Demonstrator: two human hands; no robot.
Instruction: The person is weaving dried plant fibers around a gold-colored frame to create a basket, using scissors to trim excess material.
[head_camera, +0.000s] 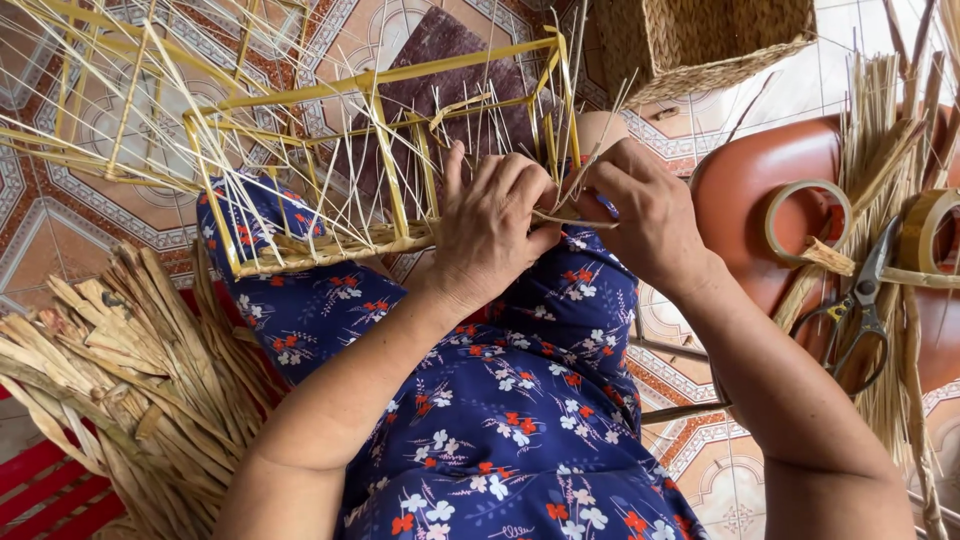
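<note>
Blue floral fabric (500, 420) covered the lap nearest the camera, and on it rested the near edge of a yellow wire basket frame (390, 160) strung with thin pale reed strands (470, 130). Left hand (490, 225) lay closed over the frame's lower right corner, fingers curled on the strands; right hand (640, 215), just beside it and touching it at the fingertips, pinched a flat straw strip (575, 218) at the same corner. Beside the left arm lay a bundle of dried flat straw (110, 370). To the right, a brown-red plastic stool (750, 190) bore two tape rolls (805, 220), scissors (860, 300) and a sheaf of straw (885, 120). Farther off, patterned floor tiles (60, 215) in red, cream and teal spread beneath; a finished woven basket (720, 40) stood beyond.
</note>
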